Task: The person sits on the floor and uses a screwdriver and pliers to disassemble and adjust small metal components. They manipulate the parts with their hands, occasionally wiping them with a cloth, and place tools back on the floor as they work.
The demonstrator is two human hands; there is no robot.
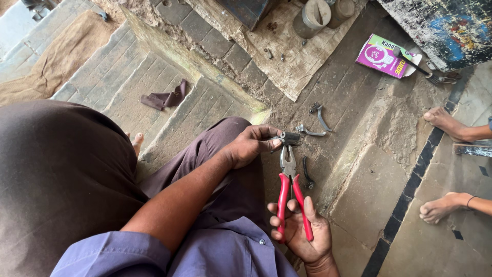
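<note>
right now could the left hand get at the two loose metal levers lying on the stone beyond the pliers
Probably yes: the metal levers lie in the open just past the left hand, nothing between. But that hand holds a small metal part, so it isn't free.

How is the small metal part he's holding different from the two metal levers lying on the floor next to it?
The small metal part is short, dark and blocky; the two levers are long, thin, curved and lighter grey. The part is pinched in the left hand with the pliers, worked by the right hand, biting it; the levers lie loose on the stone floor. All look like worn metal.
</note>
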